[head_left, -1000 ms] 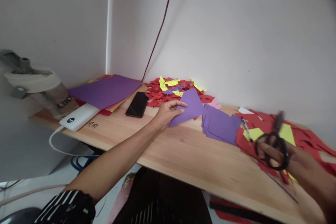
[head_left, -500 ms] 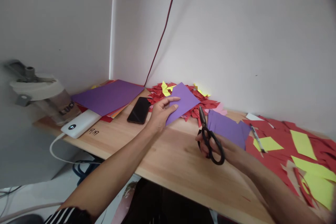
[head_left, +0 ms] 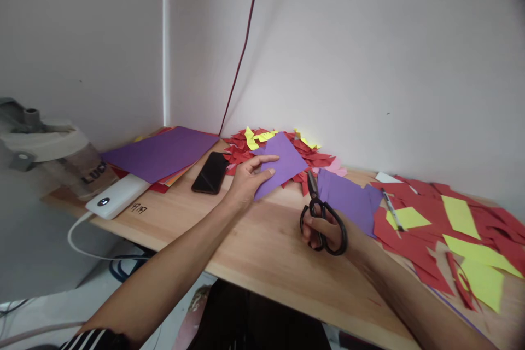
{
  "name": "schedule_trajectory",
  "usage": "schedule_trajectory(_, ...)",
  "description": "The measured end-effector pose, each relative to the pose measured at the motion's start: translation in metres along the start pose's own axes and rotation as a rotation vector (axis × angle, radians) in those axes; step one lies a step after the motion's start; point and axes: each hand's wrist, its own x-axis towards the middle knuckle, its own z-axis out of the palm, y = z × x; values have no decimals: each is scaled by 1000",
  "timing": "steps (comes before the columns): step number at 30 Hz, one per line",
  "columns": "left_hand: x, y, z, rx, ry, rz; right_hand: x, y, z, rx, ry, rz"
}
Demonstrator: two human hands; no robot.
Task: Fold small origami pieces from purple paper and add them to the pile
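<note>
While the left hand pinches a purple sheet between thumb and fingers at its near left edge, most of it extends beyond them, to the right. The right hand grips black scissors with curled fingers, near a purple stack.

Purple paper, black-handled scissors, white-striped sleeve

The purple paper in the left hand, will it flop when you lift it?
Probably not much: the purple paper looks flat beyond the left hand. It's likely light, held near one side only. It may crease if squeezed, since it looks thin.
</note>
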Motion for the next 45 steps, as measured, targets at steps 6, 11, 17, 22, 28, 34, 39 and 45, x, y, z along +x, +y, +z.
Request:
schedule_trajectory(6,-1,6,-1,138,-21,75,4,-5,12,136,49,-113)
schedule_trajectory(11,-1,6,-1,129,-30,58,-1,-17,11,-33,69,-186)
schedule_trajectory(17,-3,7,2,147,-51,63,-1,-11,4,-83,41,-109)
schedule_trajectory(22,-2,4,3,185,-40,77,-5,-20,5,-166,27,-94)
schedule_trajectory(28,-1,3,1,119,68,34,-11,-25,-4,-177,31,-57)
schedule_trajectory(34,-2,1,2,139,0,34,-12,-30,-2,-40,25,-229)
schedule_trajectory(39,-1,-5,1,61,-66,40,-10,-23,-3,-100,23,-169)
schedule_trajectory(45,-2,-1,2,75,-62,37,-7,-18,-7,-152,36,-117)
